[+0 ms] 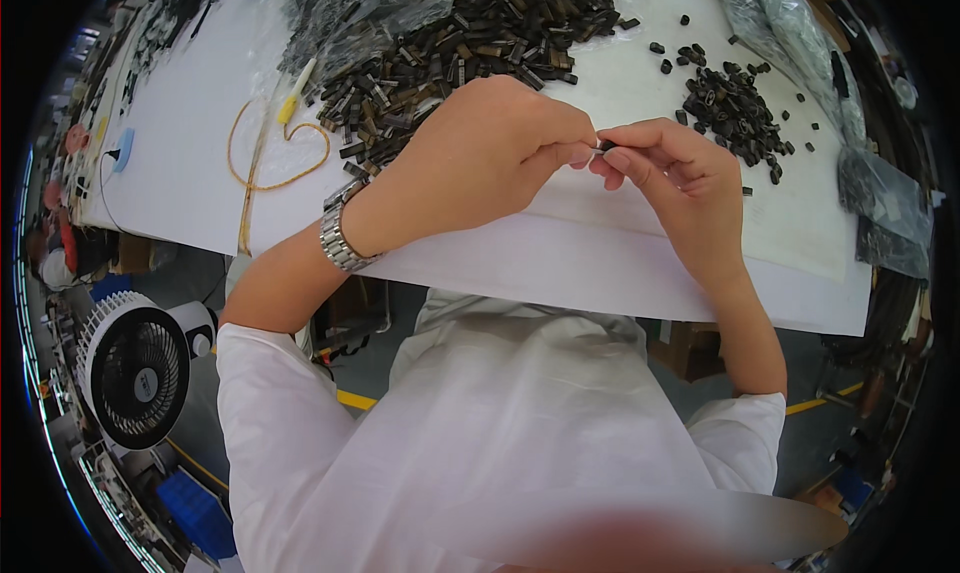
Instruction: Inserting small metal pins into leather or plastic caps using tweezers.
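My left hand (490,153) and my right hand (672,178) meet fingertip to fingertip above the white table (620,263). Between them they pinch one small dark part (606,146), mostly hidden by the fingers. A metal watch (340,235) sits on my left wrist. Behind my left hand lies a big heap of dark brown and black small parts (470,48). Up and to the right of my right hand lies a smaller pile of small black pieces (735,108).
A yellow cord loop (272,153) with a yellow-handled tool (293,98) lies on the table at left. Clear plastic bags (880,203) with dark parts line the right edge. A white fan (135,368) stands on the floor at lower left.
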{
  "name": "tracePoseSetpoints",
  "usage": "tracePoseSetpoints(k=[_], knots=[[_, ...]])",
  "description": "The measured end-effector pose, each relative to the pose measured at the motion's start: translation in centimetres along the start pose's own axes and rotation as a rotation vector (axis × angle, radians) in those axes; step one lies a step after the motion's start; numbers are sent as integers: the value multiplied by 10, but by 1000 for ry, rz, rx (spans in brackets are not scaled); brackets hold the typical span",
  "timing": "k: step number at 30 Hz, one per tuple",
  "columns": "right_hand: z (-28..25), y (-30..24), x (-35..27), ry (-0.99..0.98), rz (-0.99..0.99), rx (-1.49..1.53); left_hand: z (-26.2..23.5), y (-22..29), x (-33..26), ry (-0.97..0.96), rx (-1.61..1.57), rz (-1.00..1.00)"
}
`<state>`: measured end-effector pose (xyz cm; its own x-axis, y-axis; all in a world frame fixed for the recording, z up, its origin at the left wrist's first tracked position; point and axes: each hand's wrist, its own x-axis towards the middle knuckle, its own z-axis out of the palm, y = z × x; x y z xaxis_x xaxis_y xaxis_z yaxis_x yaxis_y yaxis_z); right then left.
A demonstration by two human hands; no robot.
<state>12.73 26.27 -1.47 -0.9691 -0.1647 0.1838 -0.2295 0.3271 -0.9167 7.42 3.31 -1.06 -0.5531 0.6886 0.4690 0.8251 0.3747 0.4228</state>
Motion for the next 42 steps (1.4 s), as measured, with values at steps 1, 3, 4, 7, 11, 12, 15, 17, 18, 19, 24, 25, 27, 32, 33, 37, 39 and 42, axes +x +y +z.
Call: tracePoseSetpoints(k=[1,3,4,7,11,12,15,17,18,19,24,25,27,32,33,37,39,42], knots=[[-6,3,2,-74,18,161,-7,2,4,-113,-258,-161],[-14,8,8,-143,34,320,-10,1,7,-229,-515,-318],[-18,10,10,-202,58,453,-8,1,7,-216,-726,-332],[-17,15,12,-266,98,683,-12,0,8,-264,-1007,-427],[-15,12,11,-236,58,649,-11,-13,8,-427,-1281,-503],[-15,10,10,-236,53,650,-13,-13,8,-428,-1276,-502],[-12,7,6,-82,-14,327,-19,-10,14,-344,-847,-363],[-10,7,3,-28,-100,190,-22,-8,11,-251,-558,-314],[-10,7,2,-24,-96,191,-22,-6,11,-256,-560,-313],[-9,6,2,-26,-156,53,-22,-5,10,-247,-497,-293],[-6,7,1,0,-293,-201,-16,-7,6,-169,-274,-156],[-3,7,1,12,-339,-239,-13,-7,4,-122,-212,-105],[-1,7,0,22,-384,-275,-11,-6,3,-76,-150,-57],[2,8,-1,5,-472,-358,-7,-7,-1,-90,-109,-30],[3,8,-2,2,-472,-356,-6,-7,-1,-90,-110,-33],[1,9,-3,-47,-227,-88,-8,-4,0,-97,-175,-41],[-3,10,-1,-96,-103,89,-12,0,2,-140,-228,-73],[-10,14,5,-228,68,457,-18,3,5,-260,-471,-242]])
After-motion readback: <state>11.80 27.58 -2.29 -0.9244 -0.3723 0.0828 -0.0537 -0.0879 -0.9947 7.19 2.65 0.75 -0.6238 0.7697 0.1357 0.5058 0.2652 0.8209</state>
